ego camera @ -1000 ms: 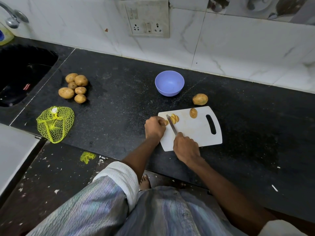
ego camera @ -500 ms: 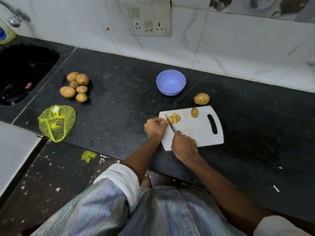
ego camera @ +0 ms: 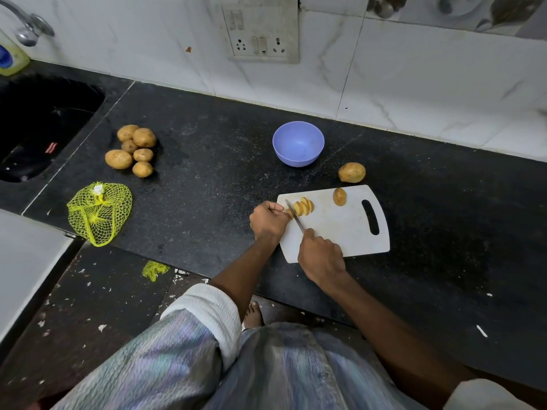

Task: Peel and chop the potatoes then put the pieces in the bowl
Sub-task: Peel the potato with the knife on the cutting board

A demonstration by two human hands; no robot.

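Observation:
A white cutting board (ego camera: 337, 229) lies on the black counter. My left hand (ego camera: 268, 220) grips the end of a potato at the board's left edge; a fan of cut slices (ego camera: 305, 207) lies just right of it. My right hand (ego camera: 321, 255) holds a knife (ego camera: 294, 216) whose blade stands across the potato between my left hand and the slices. A potato half (ego camera: 339, 196) rests near the board's far edge. One whole potato (ego camera: 351, 172) sits just beyond the board. The empty blue bowl (ego camera: 298, 147) stands behind the board.
A pile of several whole potatoes (ego camera: 133, 150) lies at the left of the counter, with a yellow net bag (ego camera: 99, 213) in front of it near the edge. A dark sink (ego camera: 38, 125) is at the far left. A tiled wall with a socket panel (ego camera: 262, 34) stands behind.
The knife has stepped leftward along the potato and more slices lie fanned to its right. My left hand has kept its grip on the shrinking end.

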